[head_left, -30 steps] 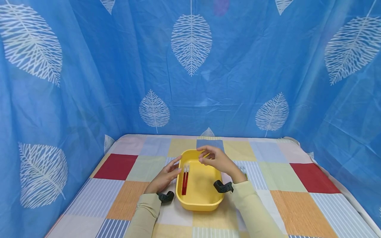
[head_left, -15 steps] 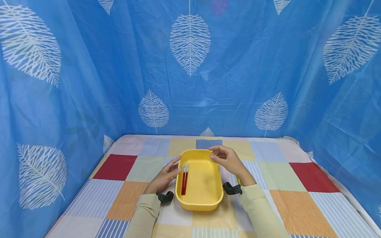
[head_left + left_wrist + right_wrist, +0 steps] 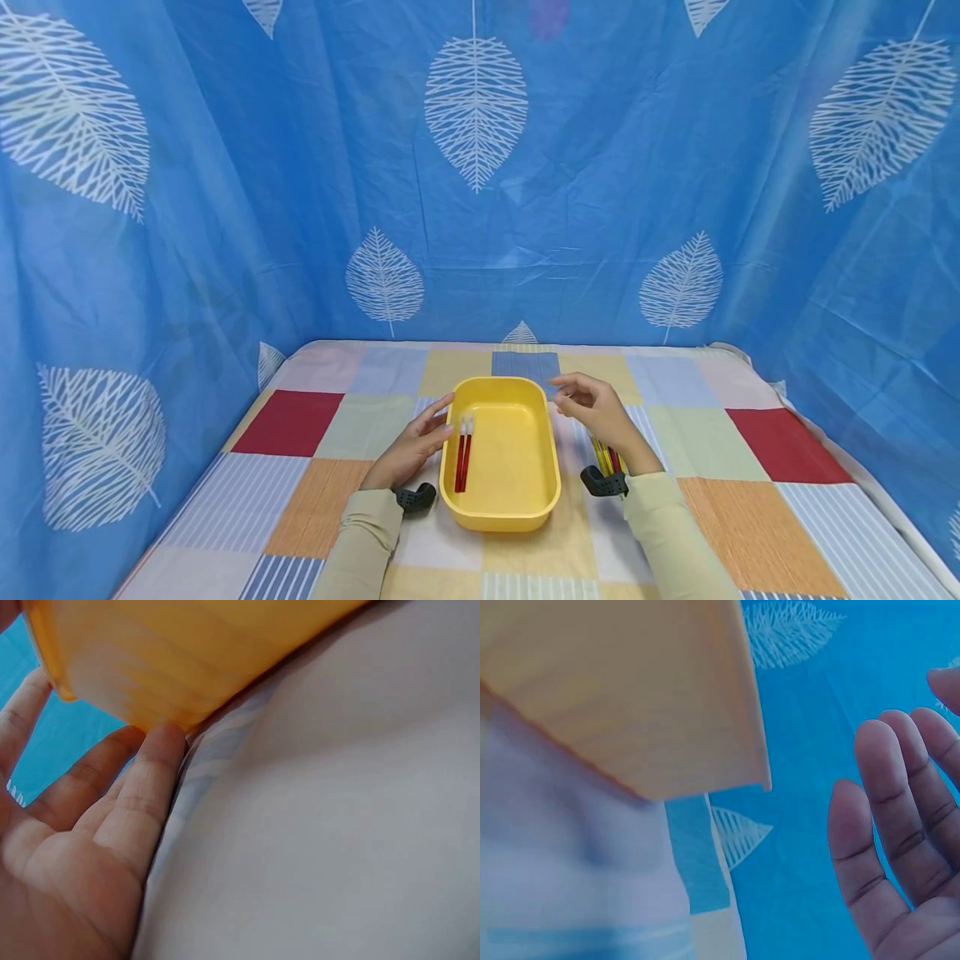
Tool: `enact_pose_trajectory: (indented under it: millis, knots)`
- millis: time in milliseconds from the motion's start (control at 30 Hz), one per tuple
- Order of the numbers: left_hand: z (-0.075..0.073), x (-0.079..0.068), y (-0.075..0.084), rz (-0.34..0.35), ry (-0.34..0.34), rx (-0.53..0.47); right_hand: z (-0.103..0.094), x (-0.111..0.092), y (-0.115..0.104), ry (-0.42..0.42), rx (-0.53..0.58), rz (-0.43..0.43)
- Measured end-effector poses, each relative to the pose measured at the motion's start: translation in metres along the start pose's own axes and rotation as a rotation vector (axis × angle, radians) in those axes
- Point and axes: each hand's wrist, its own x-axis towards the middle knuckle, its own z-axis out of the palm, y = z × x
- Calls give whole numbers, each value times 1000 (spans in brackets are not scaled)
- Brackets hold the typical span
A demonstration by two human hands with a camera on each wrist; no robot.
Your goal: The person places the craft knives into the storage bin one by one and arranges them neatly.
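Two pale sleeves (image 3: 363, 542) are flanking a yellow tray (image 3: 513, 471), where two red sticks (image 3: 460, 462) are lying along the left. The left hand (image 3: 410, 447) is touching the tray's side, fingers apart; the right hand (image 3: 602, 411) is hovering just beside it, fingers loosely bent, near yellow sticks (image 3: 601, 454). Behind, a blue curtain (image 3: 585, 200) is hanging.

And there's the left hand (image 3: 411, 448), touching the left side of a rounded, rectangular yellow plastic tray (image 3: 517, 467)! Inside, two slim red sticks with whitish tips (image 3: 462, 460) lie side by side. The right hand (image 3: 602, 417) hovers just outside, partly hiding slender yellow and red sticks (image 3: 607, 455) on the multicoloured patchwork cloth (image 3: 727, 525).
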Motion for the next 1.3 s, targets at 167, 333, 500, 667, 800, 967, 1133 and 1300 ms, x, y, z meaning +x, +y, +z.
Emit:
enact_pose_trajectory:
  millis: [167,333,500,667,800,967,1133,1300]
  knots:
    - [0,0,-1,0,-1,5,-7,-6,5,25,-5,15]
    - [1,0,-1,-1,-1,8,-14,-10,9,57,4,28]
    - [1,-1,-2,3,-3,14,-20,-13,13,82,3,38]
    - [1,-2,-2,-7,5,24,-26,-16,16,97,-8,78]
    - [1,-2,-2,0,-4,16,-29,-17,19,105,-14,99]
    - [0,-2,-1,9,-15,7,-33,-19,26,113,-5,144]
    - [-1,-2,0,20,-24,8,-38,-21,34,124,0,201]
    - [0,-2,1,25,-32,5,-43,-24,42,136,-20,232]
